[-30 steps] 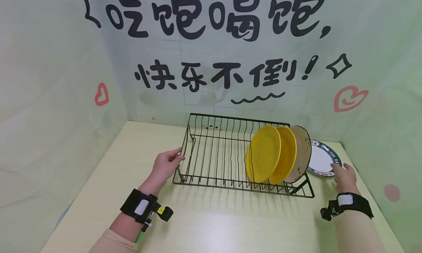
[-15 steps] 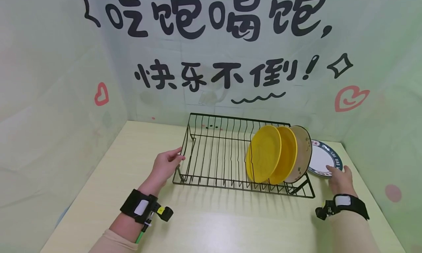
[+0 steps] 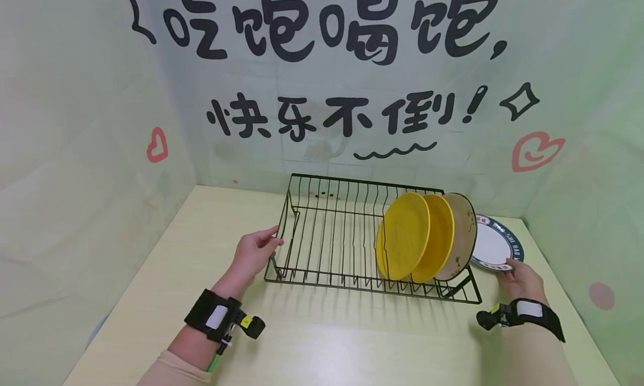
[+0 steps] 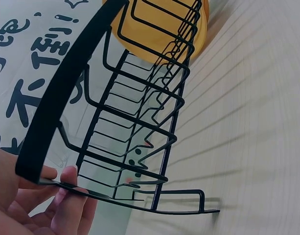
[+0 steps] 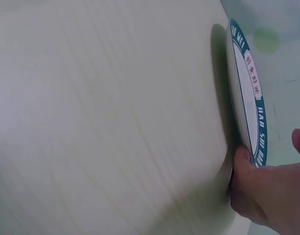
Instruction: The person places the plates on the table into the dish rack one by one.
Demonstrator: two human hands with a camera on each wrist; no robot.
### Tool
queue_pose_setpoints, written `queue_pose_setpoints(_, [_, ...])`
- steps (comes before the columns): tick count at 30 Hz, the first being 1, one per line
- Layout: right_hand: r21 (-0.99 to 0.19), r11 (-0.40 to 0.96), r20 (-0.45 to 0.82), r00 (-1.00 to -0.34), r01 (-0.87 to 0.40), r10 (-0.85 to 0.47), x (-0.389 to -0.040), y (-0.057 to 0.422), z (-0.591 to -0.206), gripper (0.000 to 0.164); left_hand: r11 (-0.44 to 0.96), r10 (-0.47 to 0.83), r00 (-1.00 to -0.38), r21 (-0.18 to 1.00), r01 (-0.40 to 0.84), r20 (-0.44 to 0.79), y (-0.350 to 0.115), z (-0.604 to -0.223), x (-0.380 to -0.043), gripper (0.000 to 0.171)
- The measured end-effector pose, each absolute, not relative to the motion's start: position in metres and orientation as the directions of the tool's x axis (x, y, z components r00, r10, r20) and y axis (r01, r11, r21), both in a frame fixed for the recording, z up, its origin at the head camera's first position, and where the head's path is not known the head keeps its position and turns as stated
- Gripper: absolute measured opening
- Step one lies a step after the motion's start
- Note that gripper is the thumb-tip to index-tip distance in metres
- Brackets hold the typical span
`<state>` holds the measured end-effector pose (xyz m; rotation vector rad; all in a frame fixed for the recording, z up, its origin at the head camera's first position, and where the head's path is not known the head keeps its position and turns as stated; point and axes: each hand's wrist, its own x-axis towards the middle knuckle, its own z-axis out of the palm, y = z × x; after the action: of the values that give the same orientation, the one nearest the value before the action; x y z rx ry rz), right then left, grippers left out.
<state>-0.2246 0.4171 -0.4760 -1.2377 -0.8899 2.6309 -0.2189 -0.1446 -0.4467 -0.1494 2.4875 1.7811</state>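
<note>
My left hand point(image 3: 255, 251) grips the left end of a black wire dish rack point(image 3: 322, 274). In the left wrist view, the fingers point(image 4: 71, 205) wrap the end bar of the rack. On the far right, my right hand point(image 3: 525, 280) pinches the near rim of a white plate point(image 3: 490, 243) with a blue lettered border. The right wrist view has the plate point(image 5: 245, 88) edge-on, close over the table, with its shadow beside it. Two yellow plates point(image 3: 405, 235) and a beige plate point(image 3: 459, 238) with a dark rim stand upright in the rack's right part.
The light wooden table point(image 3: 322, 341) is bounded by a fabric wall point(image 3: 322, 151) with black lettering behind and by side walls left and right. The white plate lies right behind the rack's right end, partly hidden by the beige plate.
My right hand has shifted slightly left and closed its fingers on the white plate's near rim. The left hand and the rack have stayed put.
</note>
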Motion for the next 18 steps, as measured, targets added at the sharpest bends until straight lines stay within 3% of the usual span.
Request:
queue_pose_setpoints(5, [-0.462,-0.876,-0.709,-0.652,0.142,0.269,-0.222,0.416,-0.475,0.069,0.329,-0.04,-0.992,0.936,-0.124,-0.117,-0.144,-0.446,-0.219,0.043])
queue_pose_setpoints(12, [-0.484,-0.856,-0.759,-0.574,0.182,0.307,-0.221,0.408,-0.465,0.066,0.332,-0.054,-0.992,0.934,-0.129,-0.118,-0.143,-0.444,-0.218,0.043])
queue_pose_setpoints(18, [-0.507,-0.837,-0.769,-0.546,0.207,0.332,-0.223,0.406,-0.465,0.064,0.335,-0.049,-0.993,0.935,-0.119,-0.109,-0.142,-0.444,-0.219,0.043])
